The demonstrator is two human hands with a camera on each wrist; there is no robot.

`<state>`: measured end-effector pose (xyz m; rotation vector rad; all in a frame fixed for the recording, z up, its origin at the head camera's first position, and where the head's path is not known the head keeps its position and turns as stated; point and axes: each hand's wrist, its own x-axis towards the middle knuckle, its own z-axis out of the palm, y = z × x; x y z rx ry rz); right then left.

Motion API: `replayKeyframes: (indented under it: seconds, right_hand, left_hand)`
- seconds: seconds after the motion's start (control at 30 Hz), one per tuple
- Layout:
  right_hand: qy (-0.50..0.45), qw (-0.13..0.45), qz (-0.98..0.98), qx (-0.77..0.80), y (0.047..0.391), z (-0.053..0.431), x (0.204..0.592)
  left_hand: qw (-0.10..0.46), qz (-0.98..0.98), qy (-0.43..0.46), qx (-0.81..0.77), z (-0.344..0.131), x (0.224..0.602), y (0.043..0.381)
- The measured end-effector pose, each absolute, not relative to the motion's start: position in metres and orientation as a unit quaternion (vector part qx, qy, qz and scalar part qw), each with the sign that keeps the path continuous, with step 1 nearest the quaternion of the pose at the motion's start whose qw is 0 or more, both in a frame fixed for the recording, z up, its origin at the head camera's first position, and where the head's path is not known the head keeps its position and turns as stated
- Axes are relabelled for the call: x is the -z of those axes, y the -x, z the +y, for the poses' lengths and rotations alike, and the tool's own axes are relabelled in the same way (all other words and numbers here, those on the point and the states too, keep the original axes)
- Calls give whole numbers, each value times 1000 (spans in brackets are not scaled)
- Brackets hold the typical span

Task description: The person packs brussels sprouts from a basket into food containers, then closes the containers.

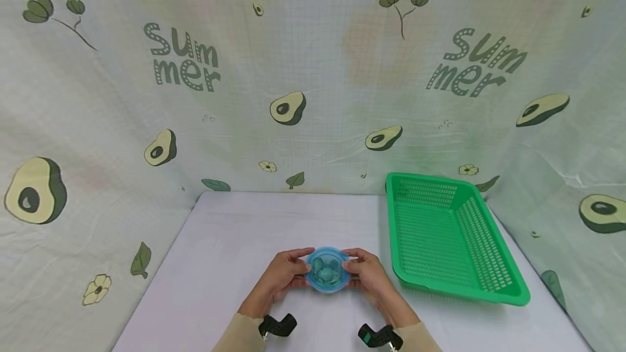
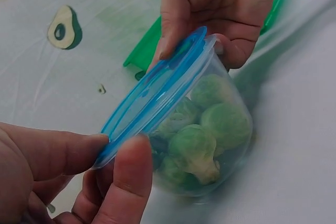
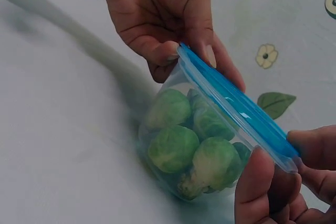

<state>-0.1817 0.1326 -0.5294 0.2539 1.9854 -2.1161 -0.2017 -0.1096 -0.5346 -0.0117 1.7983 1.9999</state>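
Note:
A round clear plastic container [image 2: 231, 150] with a blue lid [image 1: 326, 269] is held between both hands over the white table. Several Brussels sprouts [image 3: 173, 148] show through its wall. My left hand [image 1: 288, 271] pinches the rim from the left, thumb on the lid and fingers beneath the edge. On the opposite side my right hand [image 1: 364, 271] pinches the rim the same way. In both wrist views the lid lies over the container's mouth, its edge close along the rim. The container looks tilted in those views.
A green plastic basket [image 1: 398, 232] stands on the right of the white table [image 1: 235, 227]. Behind and at both sides hangs a pale cloth [image 1: 323, 156] printed with avocados and lettering. A black strap [image 1: 279, 325] is on each wrist.

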Motion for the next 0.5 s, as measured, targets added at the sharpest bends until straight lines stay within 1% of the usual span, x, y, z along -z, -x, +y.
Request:
replayKeyframes:
  seconds: [0.2, 0.5]
  right_hand:
    - [-95, 114, 686, 713, 181, 131, 528]
    - [-85, 85, 677, 726, 186, 129, 537]
  left_hand:
    - [223, 655, -1, -722, -110, 534, 201]
    - [249, 640, -13, -727, -111, 534, 204]
